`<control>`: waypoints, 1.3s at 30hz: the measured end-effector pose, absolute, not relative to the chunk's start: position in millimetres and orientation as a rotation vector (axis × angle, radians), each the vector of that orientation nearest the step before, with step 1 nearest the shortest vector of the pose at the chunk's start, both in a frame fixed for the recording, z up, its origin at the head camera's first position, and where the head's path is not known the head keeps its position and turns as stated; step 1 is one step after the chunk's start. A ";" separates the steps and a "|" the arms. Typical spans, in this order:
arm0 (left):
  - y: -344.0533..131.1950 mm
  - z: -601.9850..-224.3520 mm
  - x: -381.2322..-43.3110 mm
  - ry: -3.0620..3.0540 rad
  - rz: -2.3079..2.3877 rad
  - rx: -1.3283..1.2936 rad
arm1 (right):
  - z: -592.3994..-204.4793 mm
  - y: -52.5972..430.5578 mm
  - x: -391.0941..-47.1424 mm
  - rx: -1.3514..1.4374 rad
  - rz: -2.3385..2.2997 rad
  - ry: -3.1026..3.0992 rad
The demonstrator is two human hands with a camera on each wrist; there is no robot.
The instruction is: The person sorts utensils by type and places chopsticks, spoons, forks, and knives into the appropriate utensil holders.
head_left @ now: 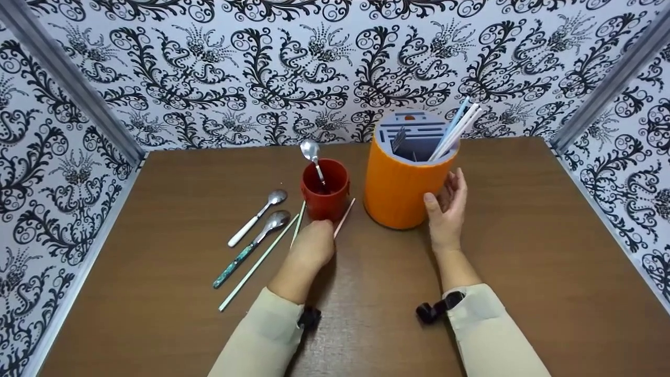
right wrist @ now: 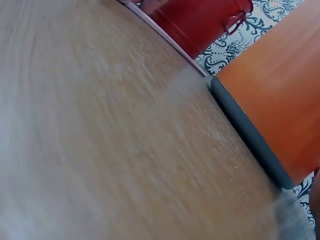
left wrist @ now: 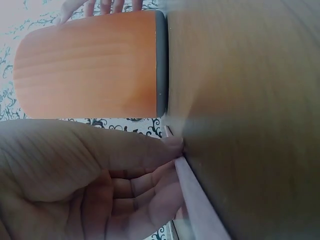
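Thumb and fingertips of my left hand (head_left: 312, 246) pinch a pink chopstick (left wrist: 197, 200) low over the table, just in front of a red cup (head_left: 325, 204). In the head view the hand hides part of this chopstick. A spoon (head_left: 310, 151) stands in the cup, bowl upward. My right hand (head_left: 449, 212) rests against the right side of an orange utensil holder (head_left: 400, 188), its thumb toward the front. White chopsticks (head_left: 460, 131), a blue chopstick (head_left: 458, 116) and a fork (head_left: 399, 140) stick up from the holder's grey top.
Left of the cup lie a white-handled spoon (head_left: 245, 230) and a green-handled spoon (head_left: 241, 267). Beside them is a long pale green chopstick (head_left: 256, 267), with another pale green chopstick (head_left: 298, 225) near the cup. Patterned walls (head_left: 220, 78) bound the brown table (head_left: 523, 235) at back and sides.
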State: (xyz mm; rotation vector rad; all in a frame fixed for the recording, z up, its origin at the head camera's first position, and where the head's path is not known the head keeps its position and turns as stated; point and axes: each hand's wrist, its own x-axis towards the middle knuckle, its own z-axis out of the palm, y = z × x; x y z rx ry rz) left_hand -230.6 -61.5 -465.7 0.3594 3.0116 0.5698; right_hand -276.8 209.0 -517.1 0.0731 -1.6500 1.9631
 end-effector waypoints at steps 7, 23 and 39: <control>-60.2 -464.7 -231.5 2.961 0.587 0.364 | -517.8 211.2 -276.0 0.105 1.966 -1.788; -54.2 -453.4 -234.9 2.853 0.843 0.401 | -518.0 209.1 -278.3 0.132 2.051 -1.710; -36.5 -424.2 -227.3 2.821 1.464 0.365 | -521.0 211.9 -279.3 0.095 2.043 -1.741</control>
